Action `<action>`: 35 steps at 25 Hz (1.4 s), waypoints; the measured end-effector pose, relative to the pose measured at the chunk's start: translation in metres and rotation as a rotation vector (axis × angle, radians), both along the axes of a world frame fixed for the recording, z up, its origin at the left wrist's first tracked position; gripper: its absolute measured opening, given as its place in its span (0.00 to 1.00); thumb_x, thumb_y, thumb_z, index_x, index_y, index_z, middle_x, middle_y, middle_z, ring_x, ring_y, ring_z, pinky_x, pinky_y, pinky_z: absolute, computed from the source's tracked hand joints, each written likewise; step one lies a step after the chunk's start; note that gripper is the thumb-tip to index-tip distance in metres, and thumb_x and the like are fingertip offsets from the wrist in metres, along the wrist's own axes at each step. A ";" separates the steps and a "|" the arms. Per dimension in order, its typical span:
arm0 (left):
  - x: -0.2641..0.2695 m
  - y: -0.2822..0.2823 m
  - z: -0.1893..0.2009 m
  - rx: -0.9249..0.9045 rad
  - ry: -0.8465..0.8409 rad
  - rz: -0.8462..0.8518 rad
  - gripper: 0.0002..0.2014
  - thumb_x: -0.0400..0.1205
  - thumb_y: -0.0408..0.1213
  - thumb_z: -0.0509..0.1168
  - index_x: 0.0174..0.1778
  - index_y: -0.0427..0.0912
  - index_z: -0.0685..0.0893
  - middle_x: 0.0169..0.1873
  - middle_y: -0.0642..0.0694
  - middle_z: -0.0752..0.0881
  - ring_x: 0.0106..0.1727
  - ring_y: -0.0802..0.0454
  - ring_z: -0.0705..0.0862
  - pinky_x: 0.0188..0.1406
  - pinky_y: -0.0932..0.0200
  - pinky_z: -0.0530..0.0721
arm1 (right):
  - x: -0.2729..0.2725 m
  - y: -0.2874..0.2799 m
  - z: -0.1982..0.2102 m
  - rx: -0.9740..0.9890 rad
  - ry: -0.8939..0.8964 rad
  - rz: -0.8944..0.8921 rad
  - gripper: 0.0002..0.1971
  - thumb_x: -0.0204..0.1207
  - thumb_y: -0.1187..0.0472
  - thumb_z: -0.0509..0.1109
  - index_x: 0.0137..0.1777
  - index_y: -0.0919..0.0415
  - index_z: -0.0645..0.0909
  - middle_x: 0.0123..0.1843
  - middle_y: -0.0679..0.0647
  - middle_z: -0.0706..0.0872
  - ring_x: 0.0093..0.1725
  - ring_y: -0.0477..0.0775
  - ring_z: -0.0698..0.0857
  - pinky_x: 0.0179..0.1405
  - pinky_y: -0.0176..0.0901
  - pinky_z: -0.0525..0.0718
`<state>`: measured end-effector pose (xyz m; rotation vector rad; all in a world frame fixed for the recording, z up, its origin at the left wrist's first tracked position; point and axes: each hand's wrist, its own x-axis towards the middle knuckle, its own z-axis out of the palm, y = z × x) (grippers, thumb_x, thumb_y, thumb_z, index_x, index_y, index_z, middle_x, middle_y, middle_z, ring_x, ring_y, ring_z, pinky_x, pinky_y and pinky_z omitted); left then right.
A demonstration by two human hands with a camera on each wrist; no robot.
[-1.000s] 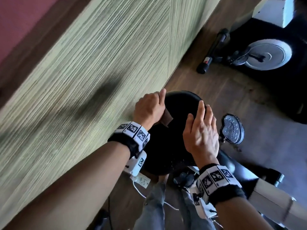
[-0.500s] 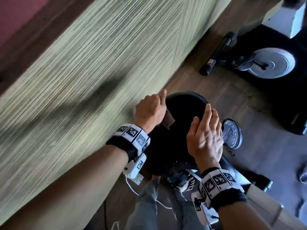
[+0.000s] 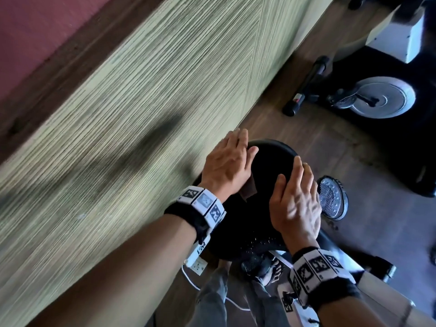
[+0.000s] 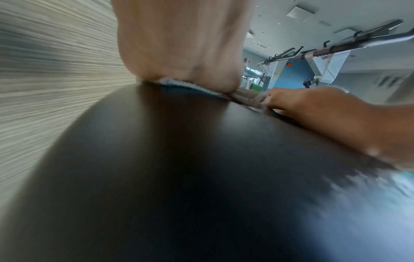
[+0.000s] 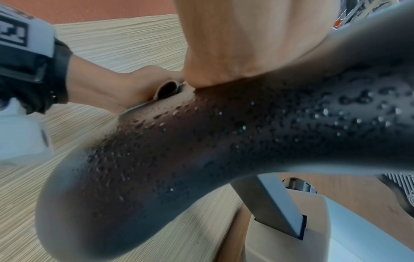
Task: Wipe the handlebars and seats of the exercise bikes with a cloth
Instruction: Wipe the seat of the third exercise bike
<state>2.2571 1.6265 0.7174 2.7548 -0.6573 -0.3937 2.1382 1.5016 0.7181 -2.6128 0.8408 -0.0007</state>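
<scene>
Head view, step: the seat (image 3: 271, 166) of the near bike is being wiped; the left hand (image 3: 228, 166) lies flat on the cloth (image 3: 319, 192), fingers straight and together, pressing it onto the seat's left side.
Head view, other hand: the right hand (image 3: 295, 199) rests flat on the seat's right side, fingers straight and close together, holding nothing.
Head view, room: the striped wall panel (image 3: 141, 114) runs just beside the seat's left edge, so the left hand has little room outward; the floor (image 3: 354, 161) to the right lies open, with a second bike's flywheel (image 3: 382, 100) well apart.
Left wrist view: a pale cloth edge (image 4: 190, 85) shows under the palm at the seat's crest; the dark seat surface (image 4: 201, 168) in front looks smooth.
Right wrist view: water droplets (image 5: 246, 127) bead across the seat's near end, beside the seat post (image 5: 268, 203); a rolled cloth fold (image 5: 168, 88) peeps from under the left hand.
Next move, as I judge: draw the cloth back across the beaded part, keeping it flat and clear of the wall.
</scene>
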 end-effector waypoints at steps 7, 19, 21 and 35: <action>-0.036 0.020 0.015 -0.098 -0.108 -0.101 0.38 0.91 0.58 0.44 0.90 0.33 0.51 0.90 0.33 0.47 0.91 0.39 0.46 0.90 0.43 0.49 | -0.001 0.000 0.002 0.028 0.009 -0.023 0.29 0.90 0.47 0.53 0.88 0.53 0.57 0.86 0.60 0.66 0.79 0.67 0.71 0.68 0.66 0.78; -0.004 -0.002 0.002 -0.014 -0.065 0.087 0.30 0.88 0.63 0.41 0.62 0.43 0.79 0.50 0.43 0.86 0.51 0.43 0.87 0.50 0.51 0.83 | 0.001 0.000 0.005 0.038 0.012 -0.033 0.29 0.89 0.48 0.54 0.88 0.52 0.57 0.85 0.59 0.67 0.76 0.67 0.74 0.60 0.63 0.82; -0.012 0.008 0.002 0.013 -0.044 0.175 0.32 0.87 0.64 0.38 0.56 0.44 0.79 0.47 0.43 0.87 0.48 0.43 0.88 0.48 0.50 0.83 | 0.001 0.000 0.007 0.051 0.012 -0.038 0.29 0.89 0.47 0.54 0.88 0.52 0.57 0.86 0.59 0.66 0.77 0.67 0.73 0.60 0.63 0.82; -0.018 0.014 0.010 0.004 0.097 0.309 0.28 0.90 0.59 0.42 0.60 0.44 0.79 0.52 0.43 0.88 0.54 0.41 0.88 0.52 0.47 0.82 | 0.001 0.001 0.006 0.044 0.009 -0.043 0.28 0.89 0.48 0.54 0.88 0.53 0.58 0.85 0.60 0.67 0.78 0.66 0.71 0.57 0.64 0.83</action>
